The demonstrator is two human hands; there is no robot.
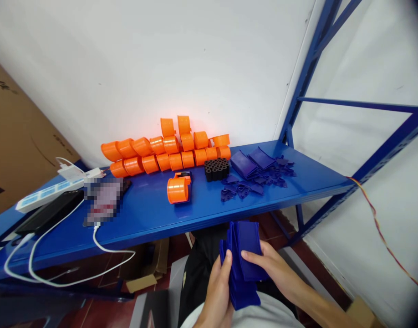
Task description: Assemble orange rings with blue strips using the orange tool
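Over my lap, in front of the table edge, my left hand (220,282) grips a loose bunch of dark blue plastic plates (241,291) from the left side, its thumb along their edges. My right hand (268,262) is closed on the same bunch from the right, its thumb pressed on the flat face of the front plate (249,246). The plates fan out at different angles, and the fingers behind them are hidden. On the table beyond lie more flat blue plates (243,163) and a scatter of small blue plastic pieces (245,189).
Orange cup-shaped parts (149,164) stand in stacked rows along the wall, beside a cluster of black tubes (216,169). One orange part with a handle (178,190) sits nearer. At left are a power strip (58,189), a black device (50,212), a blurred phone-like item (104,200) and white cables (82,283).
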